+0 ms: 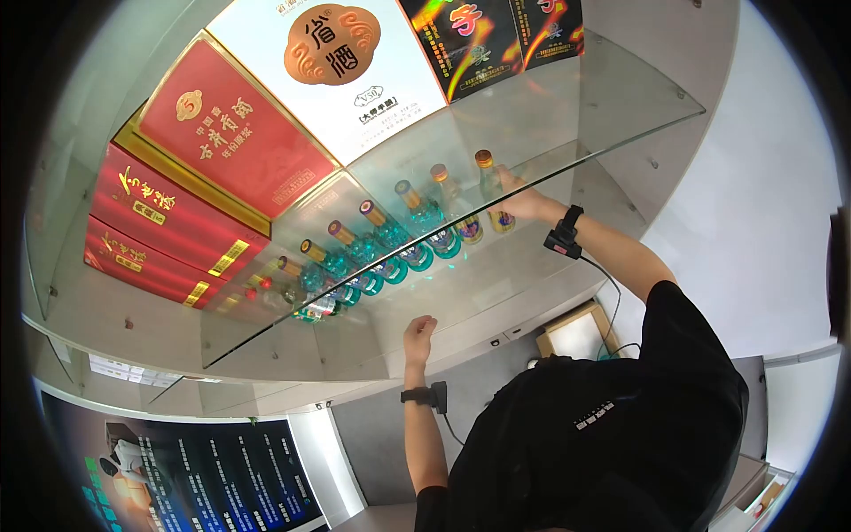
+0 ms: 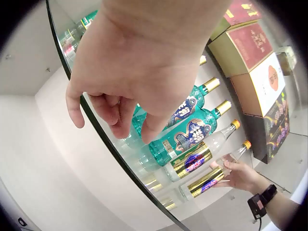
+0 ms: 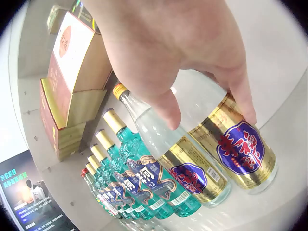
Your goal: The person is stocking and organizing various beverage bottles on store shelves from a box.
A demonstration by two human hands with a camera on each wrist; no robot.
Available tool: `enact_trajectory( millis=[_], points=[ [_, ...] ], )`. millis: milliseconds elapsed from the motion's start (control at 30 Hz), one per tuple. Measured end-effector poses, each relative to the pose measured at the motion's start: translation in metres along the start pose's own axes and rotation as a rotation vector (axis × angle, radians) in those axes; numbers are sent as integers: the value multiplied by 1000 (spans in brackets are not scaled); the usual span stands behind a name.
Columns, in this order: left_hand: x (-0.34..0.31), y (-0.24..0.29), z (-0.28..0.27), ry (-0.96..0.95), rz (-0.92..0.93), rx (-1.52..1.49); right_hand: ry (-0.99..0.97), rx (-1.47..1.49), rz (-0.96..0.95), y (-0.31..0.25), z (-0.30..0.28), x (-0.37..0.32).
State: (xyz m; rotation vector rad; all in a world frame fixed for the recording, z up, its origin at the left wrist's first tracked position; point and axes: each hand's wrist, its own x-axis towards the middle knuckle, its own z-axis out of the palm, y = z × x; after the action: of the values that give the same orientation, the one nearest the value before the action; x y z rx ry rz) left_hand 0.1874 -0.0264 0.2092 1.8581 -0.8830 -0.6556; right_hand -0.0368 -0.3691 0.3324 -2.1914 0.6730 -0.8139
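Note:
My right hand grips a clear glass bottle with a gold, blue and red label and an orange cap, at the right end of a row on a glass shelf. In the right wrist view thumb and fingers lie around its body. A matching clear bottle stands right beside it. Several teal bottles with blue labels and gold caps continue the row. My left hand holds nothing, its fingers loosely bent, in front of the glass edge; in the left wrist view it overlaps part of the row.
The glass shelf's front edge runs between me and the bottles. Behind them stand red boxes, a white box and black boxes. Smaller bottles stand toward the left end. An open cardboard box sits below.

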Motion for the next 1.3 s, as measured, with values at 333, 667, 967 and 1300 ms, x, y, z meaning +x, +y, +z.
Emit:
enact_trajectory(
  millis=[333, 667, 967, 1300],
  points=[
    [5, 1, 4, 50, -29, 126, -103, 38, 99, -3, -8, 12],
    [2, 0, 4, 42, -26, 96, -122, -32, 147, -9, -5, 20],
    [2, -3, 5, 13, -19, 72, -166, 76, 146, -28, -11, 13],
    [1, -12, -3, -74, 62, 3, 94, 180, 210, -3, 17, 2]
  ],
)
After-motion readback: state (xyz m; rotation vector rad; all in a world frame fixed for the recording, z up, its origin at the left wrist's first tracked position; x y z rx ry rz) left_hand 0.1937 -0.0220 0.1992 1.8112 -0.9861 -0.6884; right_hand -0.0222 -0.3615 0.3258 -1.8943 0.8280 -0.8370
